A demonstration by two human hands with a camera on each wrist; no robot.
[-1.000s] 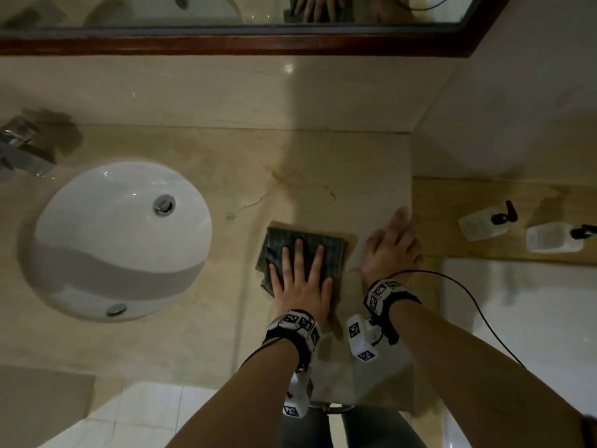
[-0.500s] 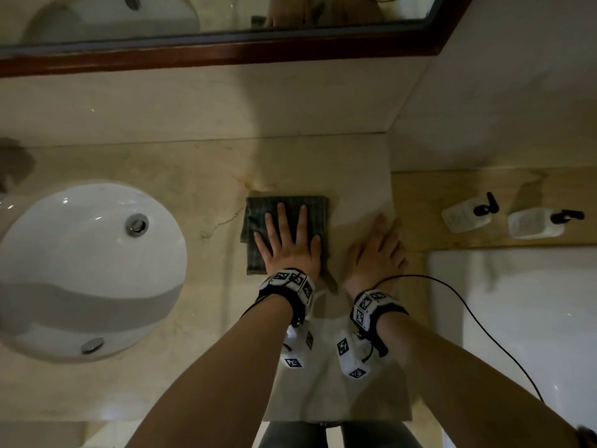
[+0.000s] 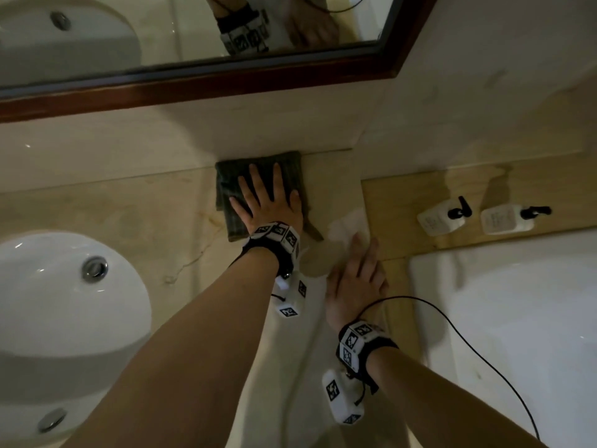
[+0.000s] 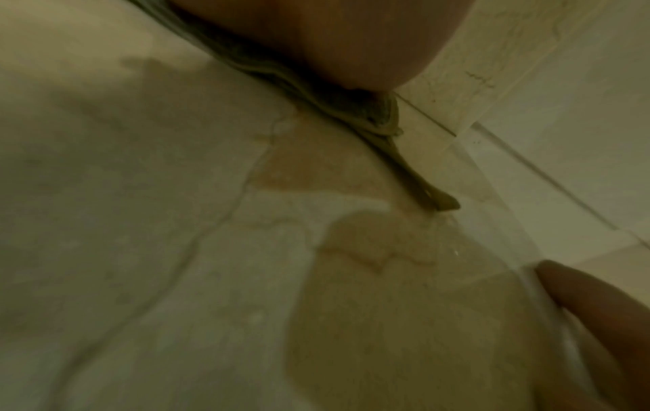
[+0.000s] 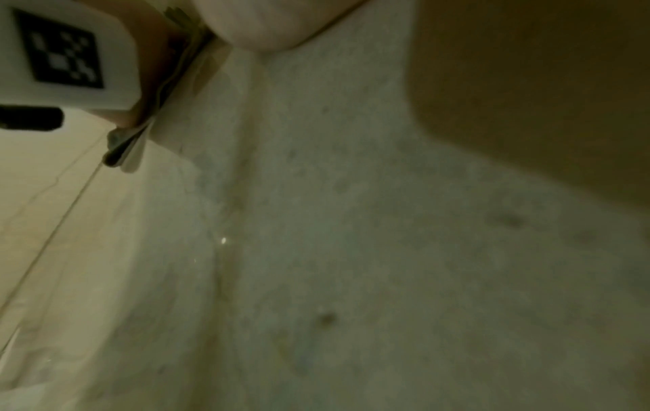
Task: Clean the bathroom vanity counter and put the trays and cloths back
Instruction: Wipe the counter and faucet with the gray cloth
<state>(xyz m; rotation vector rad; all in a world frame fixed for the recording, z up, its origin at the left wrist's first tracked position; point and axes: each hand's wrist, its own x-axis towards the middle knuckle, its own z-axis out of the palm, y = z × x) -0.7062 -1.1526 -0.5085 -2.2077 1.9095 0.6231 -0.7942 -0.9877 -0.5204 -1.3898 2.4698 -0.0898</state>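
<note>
your left hand (image 3: 268,205) lay flat, fingers straight and spread, pressing the folded dark cloth (image 3: 227,185) onto the desk (image 3: 113,215). the cloth sat at the very back of the desk, its far edge touching the wall under the mirror (image 3: 226,82), to the right of the sink (image 3: 64,302). your right hand (image 3: 357,279) was also flat and unclenched, holding nothing, palm down near the desk's right edge, just beside the wooden ledge (image 3: 403,205).

judging from that, you were mid-wipe at the back corner. to do it well you needed to keep the palm weight even over the cloth so the whole pad stayed in contact, and run its edge along the wall joint, where grime tends to collect. a loose corner of the cloth (image 4: 446,203) trailed out beside your wrist; it would likely have been worth tucking so it did not drag. a damp-looking patch (image 3: 318,257) lay between your hands, so overlapping strokes toward the front would probably have caught it. the right hand served well as a brace. no trays were in view.

the two white pump bottles (image 3: 442,218) on the ledge carried labels, but the print was too small and blurred to read. the only clear markings were the black-and-white square codes on your wrist bands (image 3: 274,234); no brand was legible.
</note>
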